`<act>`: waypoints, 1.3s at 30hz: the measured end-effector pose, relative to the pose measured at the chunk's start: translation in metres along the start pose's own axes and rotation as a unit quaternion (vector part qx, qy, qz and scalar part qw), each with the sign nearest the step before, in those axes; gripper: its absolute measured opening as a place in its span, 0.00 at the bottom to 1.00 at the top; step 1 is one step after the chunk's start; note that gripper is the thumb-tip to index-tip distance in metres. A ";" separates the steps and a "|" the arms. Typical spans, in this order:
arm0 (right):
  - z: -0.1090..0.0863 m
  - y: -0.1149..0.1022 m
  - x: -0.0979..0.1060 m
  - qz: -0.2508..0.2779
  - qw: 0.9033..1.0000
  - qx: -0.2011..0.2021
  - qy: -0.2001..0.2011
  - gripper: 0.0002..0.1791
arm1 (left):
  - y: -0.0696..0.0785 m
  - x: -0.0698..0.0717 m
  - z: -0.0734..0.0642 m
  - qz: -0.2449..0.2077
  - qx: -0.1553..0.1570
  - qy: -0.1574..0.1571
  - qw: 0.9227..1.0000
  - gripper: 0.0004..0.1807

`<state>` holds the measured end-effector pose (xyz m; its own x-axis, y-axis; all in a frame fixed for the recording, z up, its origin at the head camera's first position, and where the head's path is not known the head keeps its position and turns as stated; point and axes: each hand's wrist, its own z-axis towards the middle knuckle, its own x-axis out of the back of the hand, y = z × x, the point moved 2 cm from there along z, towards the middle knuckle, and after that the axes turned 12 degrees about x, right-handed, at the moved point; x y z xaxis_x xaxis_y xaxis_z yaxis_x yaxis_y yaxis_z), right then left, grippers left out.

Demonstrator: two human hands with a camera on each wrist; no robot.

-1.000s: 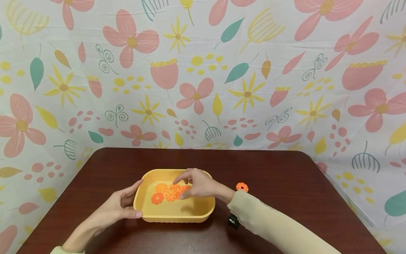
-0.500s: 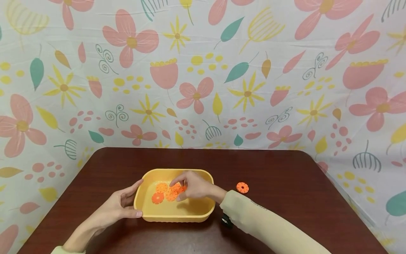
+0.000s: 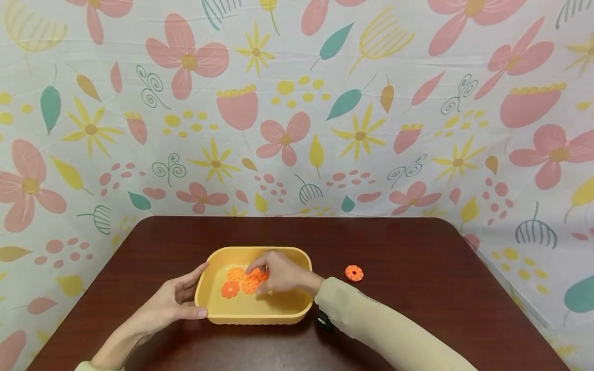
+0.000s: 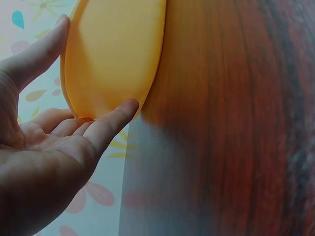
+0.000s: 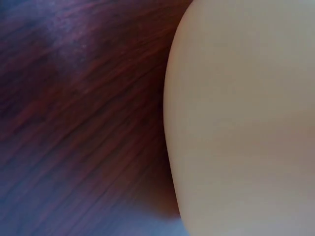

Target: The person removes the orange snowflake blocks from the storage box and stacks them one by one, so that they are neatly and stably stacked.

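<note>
A yellow plastic tray [image 3: 252,318] stands on the dark wooden table. My left hand [image 3: 160,304] holds its left end, thumb at the near corner and fingers along the far one; the left wrist view shows the left hand [image 4: 64,130] spanning the tray's end [image 4: 115,54]. Inside lie several orange notched flower-shaped discs [image 3: 230,289]. My right hand [image 3: 283,273] reaches in from the right, palm down over the discs, index finger and thumb apart with discs showing between them. The hand hides part of the pile. Sleeve [image 5: 241,118] fills much of the right wrist view.
Another orange notched disc [image 3: 354,273] lies on the table [image 3: 399,247] right of the tray, beyond the right forearm. A floral cloth [image 3: 287,196] hangs behind the table's far edge. A black band [image 3: 324,320] shows under the right sleeve.
My right hand and forearm have shifted left over the discs, and the loose disc by the sleeve now shows fully. The left hand and tray have stayed in place.
</note>
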<state>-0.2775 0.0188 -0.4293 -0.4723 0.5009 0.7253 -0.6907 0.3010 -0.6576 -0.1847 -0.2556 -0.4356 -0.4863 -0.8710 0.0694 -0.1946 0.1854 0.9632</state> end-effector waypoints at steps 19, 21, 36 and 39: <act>0.006 0.000 -0.008 -0.002 0.999 -0.036 -0.019 0.25 | 0.001 0.000 0.000 -0.005 -0.001 -0.002 1.000 0.56; 0.007 0.000 -0.008 -0.002 0.999 -0.038 -0.019 0.24 | 0.001 0.000 0.000 -0.006 0.000 -0.002 1.000 0.56; 0.006 0.000 -0.010 -0.026 0.999 -0.027 -0.031 0.22 | 0.000 0.000 -0.001 -0.008 0.003 0.000 1.000 0.55; 0.005 0.000 -0.010 -0.026 0.999 -0.029 -0.031 0.22 | 0.000 0.000 -0.001 -0.009 0.001 -0.003 1.000 0.55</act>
<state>-0.2758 0.0095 -0.4351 -0.4702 0.4327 0.7692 -0.6837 0.3725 -0.6275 -0.1836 -0.2562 -0.4356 -0.4874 -0.8717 0.0507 -0.2052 0.1709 0.9637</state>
